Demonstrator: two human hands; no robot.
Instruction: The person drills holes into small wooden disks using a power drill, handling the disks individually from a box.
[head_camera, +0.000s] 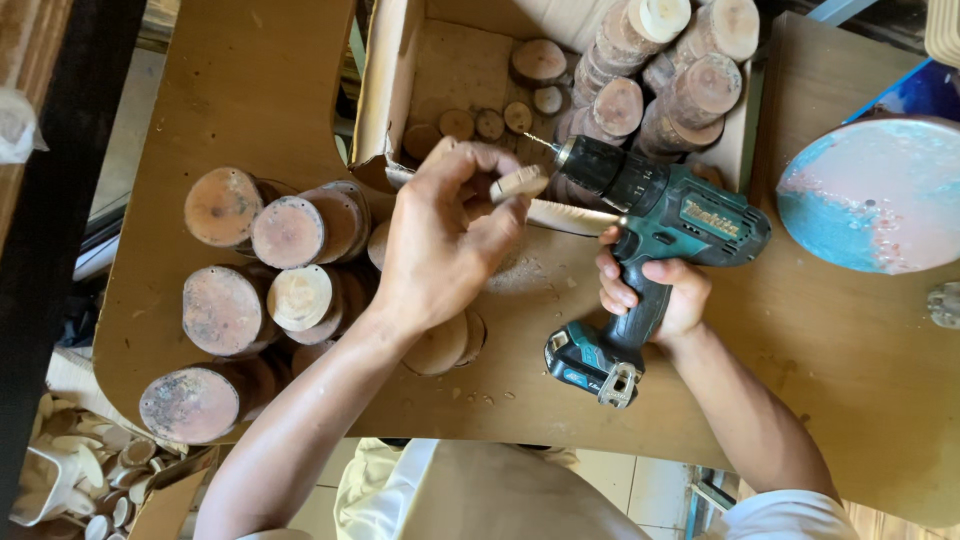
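A: Item one?

B: One small wood slice (520, 182), pale, round. It is sitting pinched on edge in the left hand (440, 240), above the bench (250, 80), just in front of the cardboard box (385, 90).

A: Grip on it?

B: Thumb and fingers are closing together on the slice; the grip is clamped. The left wrist is bending over the bench, and the forearm is running back toward the body.

A: Item two?

B: One cordless drill (650, 230), teal and black, with a battery at the base. Its bit (540, 143) is pointing left, its tip lying just beside the slice; I cannot tell whether they are touching.

A: Who is holding it?

B: The right hand (655, 290) is wrapping the drill's handle, fingers clamped around it, forearm angling in from lower right.

A: Surrounding stock?

B: Roughly eight larger wood discs (285, 232) are lying overlapped on the bench to the left. More round pieces (690, 90) are standing stacked in the box, with several small ones loose on its floor; an exact count is not possible. One round blue-and-pink board (870, 195) is resting at the right. Sawdust (515, 275) is lying beneath the hands.
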